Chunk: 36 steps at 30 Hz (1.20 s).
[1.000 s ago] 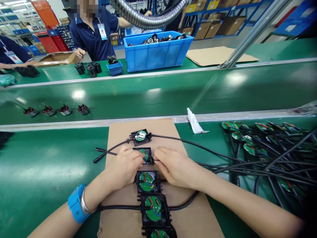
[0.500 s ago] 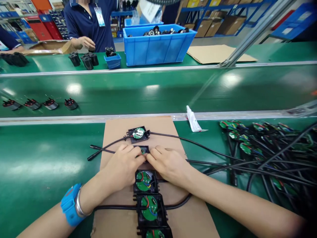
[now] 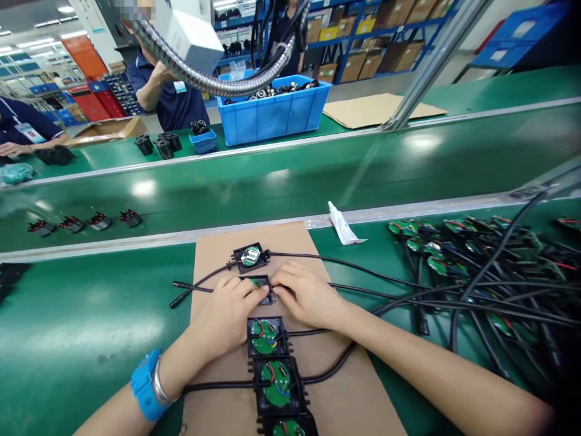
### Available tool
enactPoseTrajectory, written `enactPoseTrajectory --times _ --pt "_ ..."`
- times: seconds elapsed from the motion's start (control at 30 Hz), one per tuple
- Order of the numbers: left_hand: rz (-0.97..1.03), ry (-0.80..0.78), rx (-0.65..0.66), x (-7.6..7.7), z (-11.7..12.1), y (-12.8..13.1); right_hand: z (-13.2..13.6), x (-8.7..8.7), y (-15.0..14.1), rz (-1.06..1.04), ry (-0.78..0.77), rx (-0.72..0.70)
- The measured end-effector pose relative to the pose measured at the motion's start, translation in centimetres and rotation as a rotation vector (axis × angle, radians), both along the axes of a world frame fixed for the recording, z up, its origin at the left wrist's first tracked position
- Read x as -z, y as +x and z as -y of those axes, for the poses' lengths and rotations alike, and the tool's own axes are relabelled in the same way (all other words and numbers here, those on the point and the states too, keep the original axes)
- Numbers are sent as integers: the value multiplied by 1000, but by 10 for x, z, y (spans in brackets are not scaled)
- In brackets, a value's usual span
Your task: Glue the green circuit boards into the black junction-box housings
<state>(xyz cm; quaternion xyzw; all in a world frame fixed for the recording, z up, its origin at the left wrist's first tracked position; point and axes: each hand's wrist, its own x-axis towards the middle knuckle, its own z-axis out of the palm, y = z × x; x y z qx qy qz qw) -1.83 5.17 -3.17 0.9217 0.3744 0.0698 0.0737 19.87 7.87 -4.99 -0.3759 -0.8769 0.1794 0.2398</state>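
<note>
My left hand [image 3: 227, 312] is closed on a small black plastic housing [image 3: 271, 297], its thumb pressing beside the green circuit board [image 3: 256, 282] inside. At the housing's right side, my right hand [image 3: 306, 293] pinches the black cable [image 3: 349, 287] where it enters; the fingertips partly cover that spot. Just beyond lies another housing [image 3: 250, 258] holding a round board with a white part. Nearer to me, several housings [image 3: 278, 387] with green boards and coloured wires stand in a row. All rest on a cardboard sheet [image 3: 218, 418].
A pile of circuit boards with black cables [image 3: 476, 272] covers the right side. A white tube [image 3: 342, 225] lies beyond the cardboard. Several motors [image 3: 131, 218] sit on the green belt. Across it are a blue bin [image 3: 276, 115] and co-workers [image 3: 181, 100]. A metal flexible hose [image 3: 218, 82] hangs overhead.
The camera view has tilted and shifted. My right fingers have moved slightly off the housing to its right edge, showing more of the board. A co-worker across has raised a hand.
</note>
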Motion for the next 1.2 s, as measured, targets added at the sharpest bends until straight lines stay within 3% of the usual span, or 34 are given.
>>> enactPoseTrajectory --times 0.2,0.37,0.43,0.57,0.67,0.73,0.87,1.0,1.1,1.2 --pt "-142 54 19 -7 3 14 -1 2 -4 -16 -32 -23" --pt "21 -50 18 -18 6 4 -1 -18 3 10 -46 -109" --pt "153 -89 -75 -20 -2 -8 -8 -26 6 19 -31 -98" --pt "235 -47 -415 -13 -32 -30 -36 -21 3 20 30 122" --pt "218 -78 -470 -7 -45 -37 -49 -9 -1 0 11 177" --pt "232 -120 -482 -8 -44 -40 -46 -9 -1 -29 0 175" --pt "272 -162 -505 -22 -36 -41 -27 -40 2 -40 20 132" --pt "236 -119 -511 -34 -39 -37 -22 -75 -8 186 -3 93" --pt "162 -83 -497 -36 -44 -30 -32 -81 -18 301 -32 82" --pt "62 -68 -481 -34 -48 -23 -43 -75 -23 323 -40 67"
